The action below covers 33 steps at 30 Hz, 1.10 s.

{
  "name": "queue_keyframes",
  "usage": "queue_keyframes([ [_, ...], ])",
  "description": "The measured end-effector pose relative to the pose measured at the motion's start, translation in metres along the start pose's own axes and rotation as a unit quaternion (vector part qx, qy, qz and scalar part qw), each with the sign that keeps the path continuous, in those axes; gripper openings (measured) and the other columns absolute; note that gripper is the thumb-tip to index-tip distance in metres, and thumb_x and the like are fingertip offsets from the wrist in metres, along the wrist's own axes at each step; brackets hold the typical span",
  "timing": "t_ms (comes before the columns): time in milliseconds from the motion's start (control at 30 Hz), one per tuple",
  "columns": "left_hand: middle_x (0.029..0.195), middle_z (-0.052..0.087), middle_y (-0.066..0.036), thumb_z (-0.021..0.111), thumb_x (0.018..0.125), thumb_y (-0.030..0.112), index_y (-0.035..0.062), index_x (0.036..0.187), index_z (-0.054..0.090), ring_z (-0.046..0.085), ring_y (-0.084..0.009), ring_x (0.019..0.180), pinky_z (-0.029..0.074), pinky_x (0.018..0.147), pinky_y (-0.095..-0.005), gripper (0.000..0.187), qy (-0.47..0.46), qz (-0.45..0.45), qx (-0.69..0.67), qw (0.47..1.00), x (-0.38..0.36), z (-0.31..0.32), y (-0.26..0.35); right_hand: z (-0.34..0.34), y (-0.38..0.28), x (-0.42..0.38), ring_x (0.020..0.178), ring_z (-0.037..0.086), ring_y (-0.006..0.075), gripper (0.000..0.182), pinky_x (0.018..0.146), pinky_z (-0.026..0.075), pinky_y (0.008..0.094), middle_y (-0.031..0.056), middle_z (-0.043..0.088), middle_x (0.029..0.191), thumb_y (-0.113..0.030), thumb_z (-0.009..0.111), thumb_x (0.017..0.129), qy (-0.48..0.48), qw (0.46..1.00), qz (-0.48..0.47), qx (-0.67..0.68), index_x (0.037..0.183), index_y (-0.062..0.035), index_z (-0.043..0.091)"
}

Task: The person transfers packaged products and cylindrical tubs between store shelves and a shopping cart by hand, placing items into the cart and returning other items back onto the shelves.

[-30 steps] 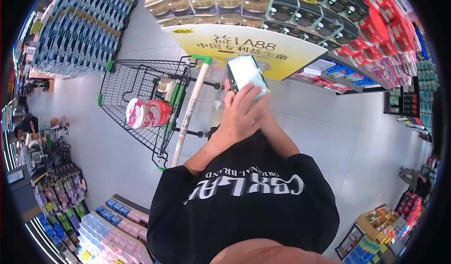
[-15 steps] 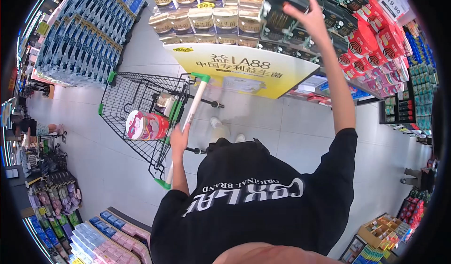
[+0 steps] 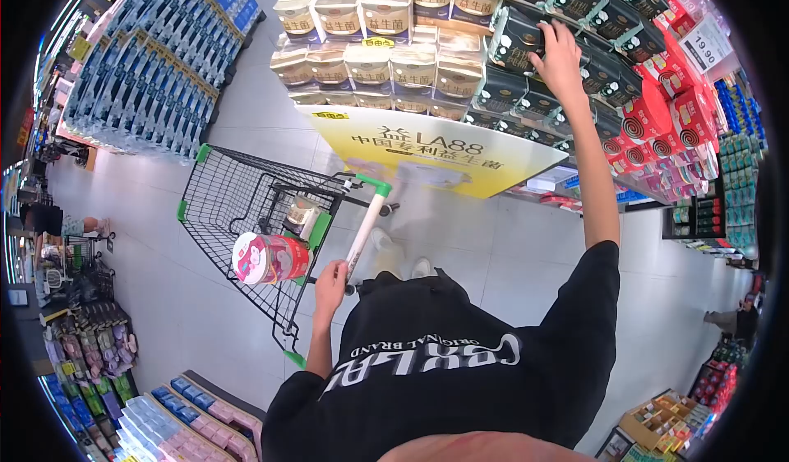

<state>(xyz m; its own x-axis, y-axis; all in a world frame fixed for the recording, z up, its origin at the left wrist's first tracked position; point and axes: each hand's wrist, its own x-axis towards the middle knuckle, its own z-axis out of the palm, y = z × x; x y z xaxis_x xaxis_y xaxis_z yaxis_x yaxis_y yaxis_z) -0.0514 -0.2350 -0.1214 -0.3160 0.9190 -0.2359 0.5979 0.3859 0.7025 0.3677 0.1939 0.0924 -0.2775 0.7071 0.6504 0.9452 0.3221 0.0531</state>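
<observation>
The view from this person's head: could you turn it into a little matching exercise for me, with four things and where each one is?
1. Left hand
2. Right hand
3. Red tub with a pink-and-white end
4. Yellow sign

A. Inside the shopping cart
B. On the front of the display, below the stacked packs
C. At the white cart handle
D. Reaching to a dark pack

Right pairs: 1-C, 2-D, 3-A, 4-B

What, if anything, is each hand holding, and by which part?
The left hand holds the shopping cart by its push handle. The right hand is at a dark green box; whether it grips cannot be told.
</observation>
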Motion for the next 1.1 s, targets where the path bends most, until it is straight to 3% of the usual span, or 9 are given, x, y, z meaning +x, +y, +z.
queue_keyframes([
  [167,0.097,0.062,-0.017,0.055,0.093,0.021,0.0004,0.105,0.061,0.059,-0.0307,0.092,0.045,0.082,-0.0383,0.024,0.042,0.144,-0.023,0.988,0.072,-0.023,0.016,-0.016,-0.014,0.027,0.122,0.046,0.0343,0.063,0.096,0.036,0.0508,0.0172,0.051,0.127,-0.027,0.084,0.062,-0.143,0.983,0.05,0.107,0.107,-0.0067,0.045],
  [200,0.099,0.061,-0.017,0.056,0.092,0.02,0.0002,0.106,0.06,0.058,-0.0314,0.094,0.044,0.084,-0.0388,0.025,0.061,0.164,-0.003,0.985,0.088,-0.027,0.022,-0.007,-0.006,0.029,0.098,0.055,0.0381,0.061,0.081,0.042,0.045,0.0175,0.058,0.095,-0.023,0.083,0.063,-0.077,0.992,-0.011,0.101,0.104,-0.0046,0.041],
  [300,0.103,0.056,-0.019,0.06,0.087,0.02,-0.0005,0.112,0.055,0.051,-0.0349,0.101,0.04,0.089,-0.0425,0.032,0.118,0.18,0.076,0.974,0.138,-0.043,0.024,0.006,0.024,0.054,0.093,0.058,0.0394,0.064,0.079,0.045,0.046,0.0182,0.06,0.089,-0.021,0.083,0.063,-0.162,0.979,-0.009,0.122,0.111,-0.0068,0.044],
  [333,0.105,0.055,-0.02,0.061,0.086,0.022,-0.0002,0.114,0.054,0.049,-0.0363,0.103,0.039,0.09,-0.0438,0.036,0.15,0.162,0.122,0.968,0.153,-0.045,0.009,-0.005,0.015,0.066,0.102,0.058,0.0259,0.061,0.089,0.045,0.0338,0.0148,0.06,0.103,-0.013,0.081,0.063,-0.21,0.977,0.013,0.026,0.117,-0.0042,0.052],
  [533,0.129,0.04,-0.025,0.076,0.061,0.049,0.0046,0.14,0.022,0.038,-0.0423,0.122,0.038,0.1,-0.0499,0.106,0.01,-0.162,0.302,0.939,0.204,-0.022,-0.107,0.015,0.009,0.071,0.111,0.054,0.0339,0.087,0.09,0.045,0.0435,0.0163,0.056,0.116,-0.032,0.083,0.059,-0.259,0.963,-0.025,-0.065,0.132,-0.015,0.04],
  [700,0.13,0.038,-0.027,0.083,0.057,0.043,0.0073,0.14,0.018,0.037,-0.0428,0.123,0.039,0.099,-0.0506,0.111,-0.039,-0.21,0.269,0.939,0.208,0.005,-0.162,0.004,-0.005,0.085,0.103,0.059,0.0323,0.083,0.086,0.046,0.0397,0.0131,0.06,0.111,-0.027,0.085,0.058,-0.36,0.93,0.05,0.043,0.127,-0.0137,0.041],
  [833,0.127,0.039,-0.027,0.084,0.054,0.041,0.0014,0.136,0.023,0.039,-0.0426,0.119,0.038,0.1,-0.0467,0.11,-0.02,-0.204,0.28,0.938,0.205,0.005,-0.15,-0.006,0.003,0.09,0.096,0.062,0.0325,0.072,0.08,0.047,0.0384,0.0131,0.062,0.108,-0.016,0.083,0.062,-0.239,0.964,-0.015,0.112,0.121,-0.0136,0.044],
  [1000,0.12,0.045,-0.027,0.08,0.056,0.04,-0.0086,0.127,0.032,0.04,-0.0415,0.119,0.036,0.101,-0.0461,0.099,-0.025,-0.168,0.275,0.946,0.21,0.01,-0.155,0.008,-0.011,0.05,0.127,0.042,0.0303,0.072,0.093,0.037,0.0549,0.0115,0.047,0.133,-0.018,0.082,0.062,-0.25,0.96,-0.04,-0.12,0.124,-0.0139,0.047],
  [1100,0.116,0.048,-0.028,0.077,0.057,0.04,-0.0107,0.124,0.034,0.041,-0.0414,0.118,0.035,0.1,-0.0468,0.094,0.051,-0.153,0.207,0.965,0.194,-0.016,-0.114,-0.013,-0.045,0.017,0.127,0.04,0.0315,0.073,0.099,0.034,0.0554,0.0168,0.044,0.134,-0.018,0.078,0.069,-0.079,0.989,-0.037,-0.117,0.133,-0.0127,0.043],
])
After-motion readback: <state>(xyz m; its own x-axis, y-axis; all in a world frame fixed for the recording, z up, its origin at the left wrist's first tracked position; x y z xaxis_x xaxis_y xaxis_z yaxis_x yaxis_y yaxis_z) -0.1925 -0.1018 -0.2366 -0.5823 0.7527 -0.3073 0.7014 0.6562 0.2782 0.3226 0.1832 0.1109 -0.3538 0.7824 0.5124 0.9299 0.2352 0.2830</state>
